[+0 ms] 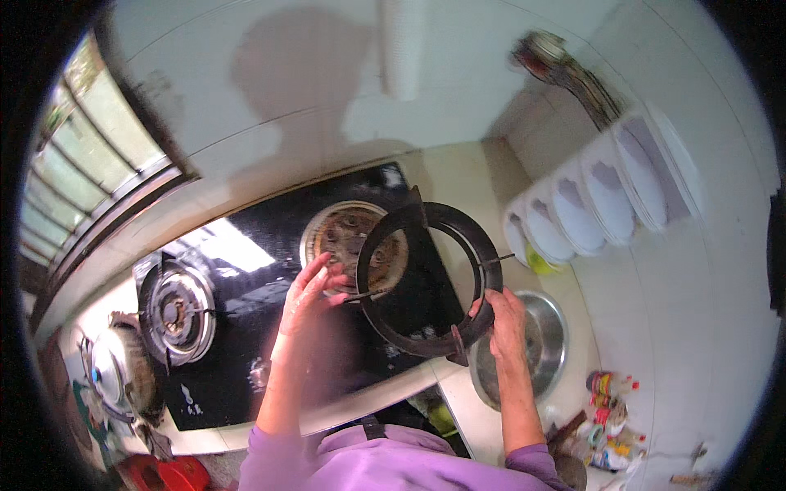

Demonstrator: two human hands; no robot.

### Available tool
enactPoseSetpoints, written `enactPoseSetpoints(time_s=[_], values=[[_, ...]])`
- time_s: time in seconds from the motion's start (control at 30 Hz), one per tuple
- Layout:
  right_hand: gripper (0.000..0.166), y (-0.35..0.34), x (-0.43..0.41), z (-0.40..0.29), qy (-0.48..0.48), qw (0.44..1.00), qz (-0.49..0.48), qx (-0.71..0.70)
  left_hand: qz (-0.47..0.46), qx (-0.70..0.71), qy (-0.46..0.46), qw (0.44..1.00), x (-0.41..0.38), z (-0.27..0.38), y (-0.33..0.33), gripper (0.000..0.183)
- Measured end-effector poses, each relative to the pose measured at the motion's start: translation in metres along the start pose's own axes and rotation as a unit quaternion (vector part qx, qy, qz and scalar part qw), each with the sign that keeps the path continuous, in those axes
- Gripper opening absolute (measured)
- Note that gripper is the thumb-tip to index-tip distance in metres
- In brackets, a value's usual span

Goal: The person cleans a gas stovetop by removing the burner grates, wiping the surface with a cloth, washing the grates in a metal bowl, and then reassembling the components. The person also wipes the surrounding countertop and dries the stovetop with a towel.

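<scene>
My right hand (505, 319) grips the lower right rim of a dark metal ring-shaped pan support (490, 236), which has several short prongs. It is held raised and overlaps the right part of a black glass gas hob (258, 331). My left hand (310, 291) is to the left of the ring with its fingers apart. Its fingertips are close to one prong; whether they touch it is hard to tell. Partly behind the ring, the right burner (334, 230) shows a stained, brownish surface without a support on it. The left burner (175, 313) has its pan support in place.
A steel basin (556, 344) stands on the counter under my right forearm. Several bottles and jars (611, 405) are at the lower right. White wall-mounted holders (580, 208) project on the right. A lidded metal pot (120, 371) sits left of the hob, below a barred window (92, 141).
</scene>
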State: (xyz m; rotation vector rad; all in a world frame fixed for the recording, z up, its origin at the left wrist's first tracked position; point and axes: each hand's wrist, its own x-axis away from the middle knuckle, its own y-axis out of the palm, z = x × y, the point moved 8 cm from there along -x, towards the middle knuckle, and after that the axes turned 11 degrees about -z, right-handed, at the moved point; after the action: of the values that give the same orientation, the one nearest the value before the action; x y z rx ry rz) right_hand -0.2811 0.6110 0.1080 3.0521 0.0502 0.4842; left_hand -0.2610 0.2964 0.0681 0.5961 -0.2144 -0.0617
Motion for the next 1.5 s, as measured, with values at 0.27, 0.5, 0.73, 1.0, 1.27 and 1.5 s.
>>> enactPoseSetpoints(time_s=[0.27, 0.5, 0.73, 1.0, 1.27, 1.5], values=[[0.016, -0.102, 0.058, 0.021, -0.011, 0.997, 0.072, -0.035, -0.146, 0.052, -0.137, 0.978, -0.011, -0.061, 0.146, 0.044], [0.023, -0.150, 0.066, 0.097, 0.025, 0.985, 0.058, -0.158, -0.178, 0.120, -0.191, 0.958, -0.013, -0.117, 0.224, 0.034], [0.031, -0.226, 0.070, 0.151, -0.031, 0.965, 0.177, 0.192, -0.222, -0.023, -0.204, 0.953, -0.015, -0.144, 0.298, 0.024], [0.045, -0.185, 0.061, 0.156, 0.039, 0.779, 0.060, 0.622, -0.192, -0.030, -0.190, 0.962, -0.040, -0.181, 0.311, 0.024], [0.046, -0.257, 0.091, 0.156, 0.012, 0.980, 0.195, 0.049, -0.198, -0.034, -0.227, 0.953, -0.053, -0.211, 0.331, 0.023], [0.044, -0.229, 0.072, 0.139, -0.075, 0.924, 0.219, 0.305, -0.204, -0.153, -0.207, 0.944, -0.051, -0.267, 0.295, 0.018]])
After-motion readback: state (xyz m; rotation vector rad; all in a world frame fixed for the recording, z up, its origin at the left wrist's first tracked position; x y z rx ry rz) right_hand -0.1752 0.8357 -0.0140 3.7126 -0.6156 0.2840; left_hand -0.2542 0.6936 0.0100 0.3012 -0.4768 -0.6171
